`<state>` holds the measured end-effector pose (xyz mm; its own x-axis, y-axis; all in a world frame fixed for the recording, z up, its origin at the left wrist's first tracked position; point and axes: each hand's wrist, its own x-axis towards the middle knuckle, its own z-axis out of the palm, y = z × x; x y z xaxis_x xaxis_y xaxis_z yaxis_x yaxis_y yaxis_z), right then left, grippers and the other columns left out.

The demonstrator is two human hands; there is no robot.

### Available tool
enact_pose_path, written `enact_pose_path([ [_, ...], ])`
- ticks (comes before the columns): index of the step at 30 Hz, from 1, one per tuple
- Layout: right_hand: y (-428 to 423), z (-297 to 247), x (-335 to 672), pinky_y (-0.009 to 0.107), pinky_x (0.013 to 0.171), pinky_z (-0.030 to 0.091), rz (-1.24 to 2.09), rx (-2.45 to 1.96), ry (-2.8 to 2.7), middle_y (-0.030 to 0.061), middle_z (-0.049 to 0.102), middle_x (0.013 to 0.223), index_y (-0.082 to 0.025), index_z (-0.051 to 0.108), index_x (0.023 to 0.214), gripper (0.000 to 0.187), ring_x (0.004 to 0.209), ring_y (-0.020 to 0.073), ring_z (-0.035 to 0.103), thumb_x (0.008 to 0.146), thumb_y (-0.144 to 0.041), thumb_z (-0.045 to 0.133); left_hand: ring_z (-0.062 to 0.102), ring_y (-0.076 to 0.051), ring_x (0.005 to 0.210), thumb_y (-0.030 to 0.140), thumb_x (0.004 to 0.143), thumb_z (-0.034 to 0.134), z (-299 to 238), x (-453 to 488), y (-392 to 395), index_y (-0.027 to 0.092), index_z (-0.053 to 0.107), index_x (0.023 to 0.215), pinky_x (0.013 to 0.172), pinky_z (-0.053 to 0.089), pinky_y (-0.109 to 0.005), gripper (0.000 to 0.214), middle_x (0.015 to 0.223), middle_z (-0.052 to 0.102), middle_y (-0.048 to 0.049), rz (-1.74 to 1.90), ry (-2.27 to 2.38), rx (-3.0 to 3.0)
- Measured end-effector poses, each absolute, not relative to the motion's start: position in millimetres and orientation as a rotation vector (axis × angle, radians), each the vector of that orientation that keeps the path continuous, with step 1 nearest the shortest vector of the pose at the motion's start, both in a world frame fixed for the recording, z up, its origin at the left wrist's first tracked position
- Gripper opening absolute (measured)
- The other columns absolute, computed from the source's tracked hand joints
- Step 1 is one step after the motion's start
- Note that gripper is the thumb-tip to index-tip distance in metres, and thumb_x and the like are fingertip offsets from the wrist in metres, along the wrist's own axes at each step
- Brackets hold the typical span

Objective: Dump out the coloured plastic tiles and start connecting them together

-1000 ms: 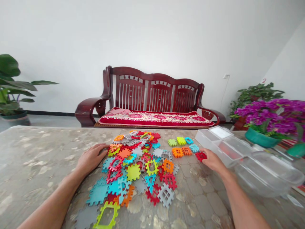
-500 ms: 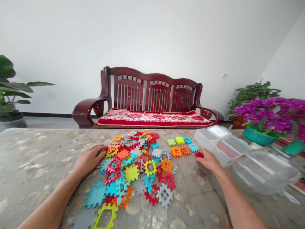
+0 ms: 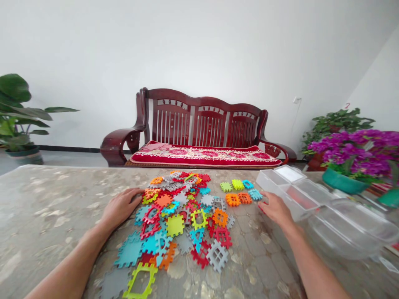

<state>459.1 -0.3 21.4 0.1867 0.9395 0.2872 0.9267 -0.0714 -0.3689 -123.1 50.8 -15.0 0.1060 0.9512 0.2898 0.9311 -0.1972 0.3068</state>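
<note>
A heap of interlocking plastic tiles (image 3: 175, 225) in red, orange, blue, green and grey covers the middle of the table. My left hand (image 3: 123, 204) rests on the table at the heap's left edge, fingers stretched toward an orange tile (image 3: 151, 193) and holding nothing. On the right, my right hand (image 3: 276, 207) is closed around a red tile, of which only a thin red edge (image 3: 262, 208) shows by the thumb. Just left of it are two short rows of tiles: green and blue behind, two orange tiles (image 3: 238, 199) and a blue tile (image 3: 254, 194) in front.
A clear plastic divided box (image 3: 269, 177) with something red inside stands right of my right hand, beside a clear rounded container (image 3: 349, 232). Purple flowers in a green pot (image 3: 343, 181) are behind. A wooden bench (image 3: 118, 143) stands beyond the table (image 3: 46, 216).
The red tile beside my right hand, plainly visible before, is now mostly hidden by the fingers. My left hand stays beside the heap. The whole view has shifted slightly.
</note>
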Motion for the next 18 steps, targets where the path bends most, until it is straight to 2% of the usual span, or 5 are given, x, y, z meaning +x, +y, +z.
enact_pose_path([
  [4, -1.1, 32.1, 397.3, 0.037, 0.097, 0.048, 0.155, -1.744, -1.857, 0.0073, 0.072, 0.114, -0.021, 0.071, 0.109, 0.034, 0.106, 0.0223, 0.065, 0.081, -0.023, 0.052, 0.064, -0.026, 0.114, 0.048, 0.089, 0.038, -13.3, -121.1, 48.4, 0.024, 0.070, 0.118, 0.101, 0.047, -0.036, 0.050, 0.126, 0.069, -0.0069, 0.680, 1.964, 2.302],
  [10, -1.0, 39.5, 327.8, 0.038, 0.101, 0.043, 0.152, -1.618, -2.118, 0.0073, 0.072, 0.115, -0.022, 0.072, 0.110, 0.032, 0.111, 0.0233, 0.060, 0.083, -0.021, 0.055, 0.063, -0.027, 0.116, 0.045, 0.088, 0.038, -10.5, -118.1, 45.9, 0.024, 0.070, 0.119, 0.103, 0.046, -0.038, 0.049, 0.128, 0.068, -0.0071, 0.652, 1.987, 2.278],
  [18, 23.4, 52.3, 298.5, 0.037, 0.101, 0.041, 0.148, -1.640, -2.328, 0.0082, 0.070, 0.120, -0.022, 0.065, 0.126, 0.047, 0.117, 0.0260, 0.056, 0.080, -0.026, 0.062, 0.062, -0.026, 0.117, 0.045, 0.087, 0.040, -11.0, -118.3, 46.3, 0.025, 0.070, 0.117, 0.104, 0.045, -0.037, 0.047, 0.129, 0.067, -0.0065, 0.668, 1.984, 2.262],
])
